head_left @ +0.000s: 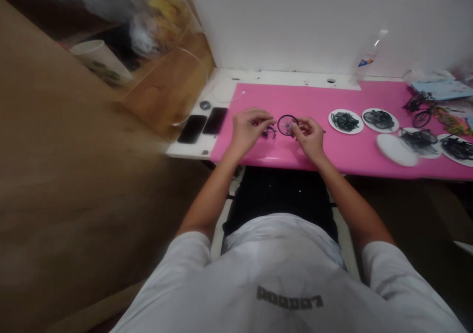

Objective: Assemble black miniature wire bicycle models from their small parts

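Observation:
My right hand [310,135] is closed on a small black spoked wheel [284,126], its thumb pressed against the near side. The wheel stands roughly upright, facing me, above the pink mat [273,156]. To its left, my left hand [248,129] has its fingers pinched together. Just under those fingertips shows a small thin black part [272,133]. Whether the pinch grips this part or something smaller, I cannot tell. A thin dark piece also sticks out past my right fingers.
Several white plates [334,126] of black plastic parts stand to the right, beside a blurred white lid or plate [397,150]. A small black model bicycle [421,116] is farther right. Two phones [192,129] lie left of the mat; a clear bottle [369,54] stands by the wall.

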`<state>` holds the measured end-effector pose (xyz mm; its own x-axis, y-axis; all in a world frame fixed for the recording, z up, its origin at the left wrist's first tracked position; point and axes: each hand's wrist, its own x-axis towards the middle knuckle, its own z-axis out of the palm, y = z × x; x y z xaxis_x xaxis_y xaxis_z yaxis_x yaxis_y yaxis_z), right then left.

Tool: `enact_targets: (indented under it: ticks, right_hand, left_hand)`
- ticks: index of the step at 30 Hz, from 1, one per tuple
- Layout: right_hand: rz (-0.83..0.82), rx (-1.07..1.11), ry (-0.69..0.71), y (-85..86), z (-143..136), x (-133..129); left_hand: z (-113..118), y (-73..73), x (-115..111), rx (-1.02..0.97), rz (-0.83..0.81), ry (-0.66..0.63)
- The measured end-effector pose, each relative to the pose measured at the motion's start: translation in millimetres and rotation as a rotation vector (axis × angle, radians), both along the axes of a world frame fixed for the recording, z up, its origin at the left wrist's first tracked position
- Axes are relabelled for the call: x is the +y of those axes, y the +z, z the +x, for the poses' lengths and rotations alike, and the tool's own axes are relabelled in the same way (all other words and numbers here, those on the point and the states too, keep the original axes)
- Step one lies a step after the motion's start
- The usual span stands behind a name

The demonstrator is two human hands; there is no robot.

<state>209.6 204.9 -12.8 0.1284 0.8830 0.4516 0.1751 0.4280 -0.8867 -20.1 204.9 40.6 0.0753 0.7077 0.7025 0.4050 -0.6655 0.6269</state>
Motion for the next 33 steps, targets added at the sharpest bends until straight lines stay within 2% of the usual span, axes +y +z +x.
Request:
enact_targets:
  ticks: [5,9,14,20,29,33]
  right_hand:
    - [-0.017,-0.002,0.059,14.9,-3.0,-10.9]
    - [-0.002,0.013,0.094,26.2,-4.6,-19.9]
    - [-0.014,0.022,0.114,40.1,-3.8,-29.8]
    - [-0.014,0.026,0.141,48.8,-4.9,-38.0]
    - [-0.033,0.117,0.174,67.5,-13.1,-53.6]
    - [-0.041,0.146,0.168,75.4,-16.3,-61.1]
  left_hand:
    - [21.9,-3.7,-15.3,0.051,-0.03,-0.098]
    - [28.2,-4.7,-22.4,0.041,-0.009,-0.109]
    - [29.4,-3.8,-27.8,0.074,0.047,-0.065]
    - [28.4,0.3,-32.8,0.118,0.135,0.026]
    - [25.9,-0.6,-31.4,0.075,0.424,-0.017]
    - [25.9,-0.4,-32.3,0.072,0.427,-0.006]
